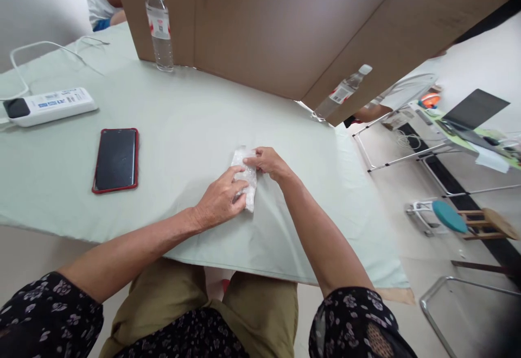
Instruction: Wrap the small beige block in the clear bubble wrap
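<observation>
One packet (249, 178), under left hand (222, 198); right hand (270, 162) pinching

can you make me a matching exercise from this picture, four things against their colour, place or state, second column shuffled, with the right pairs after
Things:
1. phone
2. crinkled packet
3. laptop
4. large panel

Descriptions:
A. open, at far right
B. brown
C. red-edged
D. touched by the left hand and right hand

Pairs: 1-C, 2-D, 3-A, 4-B
</observation>
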`<state>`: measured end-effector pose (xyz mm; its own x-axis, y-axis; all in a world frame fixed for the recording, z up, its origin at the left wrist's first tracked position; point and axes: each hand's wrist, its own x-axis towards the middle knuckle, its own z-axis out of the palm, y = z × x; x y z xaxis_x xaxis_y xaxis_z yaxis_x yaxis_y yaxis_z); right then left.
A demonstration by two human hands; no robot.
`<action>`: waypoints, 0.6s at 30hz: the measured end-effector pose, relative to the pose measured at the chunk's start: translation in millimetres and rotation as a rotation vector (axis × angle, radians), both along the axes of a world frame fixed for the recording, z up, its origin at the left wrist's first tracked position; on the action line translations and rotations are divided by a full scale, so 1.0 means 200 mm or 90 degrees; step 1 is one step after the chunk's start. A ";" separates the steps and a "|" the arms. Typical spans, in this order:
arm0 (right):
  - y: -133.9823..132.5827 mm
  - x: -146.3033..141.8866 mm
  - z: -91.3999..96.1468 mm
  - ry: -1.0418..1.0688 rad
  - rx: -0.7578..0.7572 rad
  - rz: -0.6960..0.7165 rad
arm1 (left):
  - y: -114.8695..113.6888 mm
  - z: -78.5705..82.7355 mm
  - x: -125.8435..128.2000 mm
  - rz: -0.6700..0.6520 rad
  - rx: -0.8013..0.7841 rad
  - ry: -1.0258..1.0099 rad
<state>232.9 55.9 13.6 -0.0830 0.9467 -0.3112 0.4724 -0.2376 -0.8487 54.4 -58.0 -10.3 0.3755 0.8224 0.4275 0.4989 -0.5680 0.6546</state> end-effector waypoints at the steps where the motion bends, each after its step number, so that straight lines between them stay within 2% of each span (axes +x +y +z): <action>1: 0.00 -0.01 0.01 0.012 -0.017 0.016 | 0.00 0.00 0.00 -0.003 0.015 0.006; 3: -0.01 -0.01 0.03 0.048 -0.010 0.037 | 0.01 0.00 0.00 -0.018 0.028 0.016; 6: -0.06 -0.01 0.06 0.134 0.081 0.058 | 0.02 0.00 0.00 -0.025 0.016 0.023; 10: -0.20 0.00 0.10 0.180 0.247 0.090 | 0.01 0.00 0.00 0.054 0.025 0.039; 14: -0.37 0.00 0.10 0.116 0.376 0.115 | 0.00 -0.01 -0.01 0.163 0.048 0.027; 16: -0.46 0.00 0.08 0.071 0.433 0.145 | 0.01 -0.02 -0.01 0.159 0.043 0.003; 18: -0.55 0.00 0.05 0.016 0.489 0.182 | 0.03 -0.04 -0.02 0.118 0.029 -0.006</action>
<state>233.1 -53.5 22.9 -0.3516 0.8363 0.4207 0.4056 0.5411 -0.7367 50.2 -52.9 -17.5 0.2148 0.8570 0.4684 0.5926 -0.4956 0.6350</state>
